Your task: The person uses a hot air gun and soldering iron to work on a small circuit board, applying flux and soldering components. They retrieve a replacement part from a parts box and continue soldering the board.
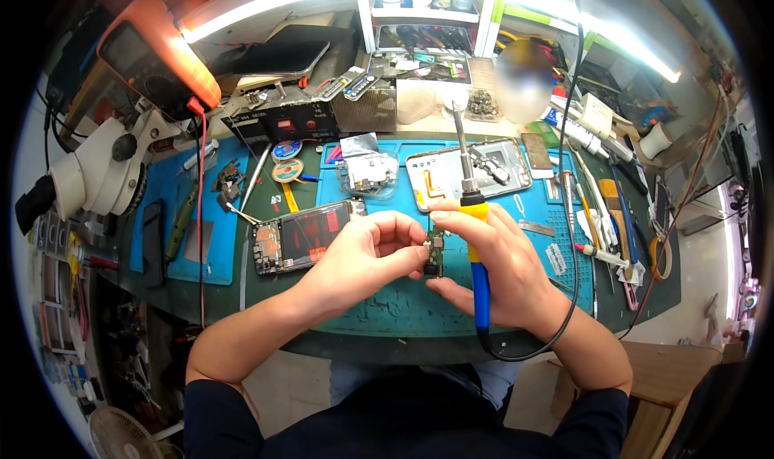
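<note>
A small dark green circuit board (436, 257) stands upright between my hands, above the front middle of the mat. My left hand (371, 249) pinches at its left edge with thumb and forefinger; the fingertips partly hide the contact. The forefinger and thumb of my right hand (512, 269) reach to its top and bottom ends. A soldering iron (480, 290) with a blue and yellow handle lies across my right hand's fingers, its metal end pointing away from me. How the fingers grip it is hard to see. Left of the board lies an opened phone (310, 239).
A pale phone shell (506, 186) and a clear box of small parts (367, 173) lie beyond my hands. The iron's black cable (556, 342) loops along my right forearm. An orange multimeter (157, 64) and white microscope (101, 168) stand left; brushes (610, 191) and tools lie right.
</note>
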A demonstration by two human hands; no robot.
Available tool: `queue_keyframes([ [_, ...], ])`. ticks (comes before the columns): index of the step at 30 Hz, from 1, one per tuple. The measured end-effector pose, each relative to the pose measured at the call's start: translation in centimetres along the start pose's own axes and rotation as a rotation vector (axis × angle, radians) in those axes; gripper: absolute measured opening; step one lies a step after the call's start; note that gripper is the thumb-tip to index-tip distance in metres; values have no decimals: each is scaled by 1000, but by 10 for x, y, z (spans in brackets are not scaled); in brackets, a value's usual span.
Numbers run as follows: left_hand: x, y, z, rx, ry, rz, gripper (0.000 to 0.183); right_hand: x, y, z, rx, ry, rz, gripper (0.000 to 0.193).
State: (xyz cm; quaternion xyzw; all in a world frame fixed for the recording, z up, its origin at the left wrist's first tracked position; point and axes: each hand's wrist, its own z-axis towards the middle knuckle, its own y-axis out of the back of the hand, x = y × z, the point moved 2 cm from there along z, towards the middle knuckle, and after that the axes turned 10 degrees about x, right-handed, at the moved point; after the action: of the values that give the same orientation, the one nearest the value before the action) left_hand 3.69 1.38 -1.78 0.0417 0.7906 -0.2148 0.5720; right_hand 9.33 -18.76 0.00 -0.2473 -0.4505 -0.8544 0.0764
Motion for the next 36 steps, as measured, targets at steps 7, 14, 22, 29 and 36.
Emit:
queue_keyframes([
  [7, 0, 6, -4, -71, -31, 233, 26, 0, 7, -14, 154, -79, 10, 82],
  [14, 4, -16, -16, -89, -441, 1236, 17, -7, 8, -31, 353, -148, 139, 82],
  [22, 18, -19, -26, -16, -676, 1535, 31, -11, 8, -33, 370, -148, 147, 81],
  [29, 18, -20, -23, 61, -734, 1647, 39, -1, 15, -44, 251, -152, 47, 64],
  [36, 17, -24, -20, 73, -715, 1695, 42, 13, 13, -71, 165, -157, 21, 55],
])
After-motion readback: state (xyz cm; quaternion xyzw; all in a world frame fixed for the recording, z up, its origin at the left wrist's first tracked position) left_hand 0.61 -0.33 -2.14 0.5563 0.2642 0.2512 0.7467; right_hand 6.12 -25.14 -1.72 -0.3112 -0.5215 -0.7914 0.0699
